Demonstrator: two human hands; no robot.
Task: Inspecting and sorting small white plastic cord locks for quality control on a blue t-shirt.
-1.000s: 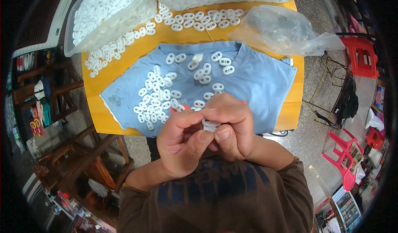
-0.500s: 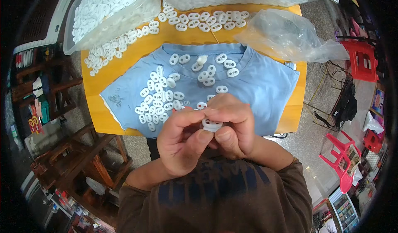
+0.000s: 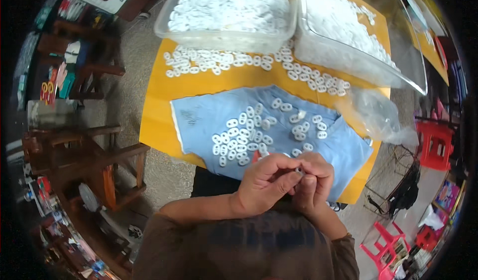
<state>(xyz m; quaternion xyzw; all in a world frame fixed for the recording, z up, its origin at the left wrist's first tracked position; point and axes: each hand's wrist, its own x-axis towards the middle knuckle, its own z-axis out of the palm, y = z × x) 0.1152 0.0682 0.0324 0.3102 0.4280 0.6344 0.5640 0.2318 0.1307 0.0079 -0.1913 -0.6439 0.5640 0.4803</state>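
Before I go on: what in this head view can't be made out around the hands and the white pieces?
- Small white piece, head view: nearly covered by fingers of left hand and right hand; shape unclear.
- Red thing on blue cloth: mostly behind left hand.
- Right clear tub: far end cut off by picture rim.

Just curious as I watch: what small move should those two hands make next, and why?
Probably press the small white piece together, then drop it on the blue cloth. Both the left hand and right hand pinch it between fingertips, and similar white pieces already lie there.
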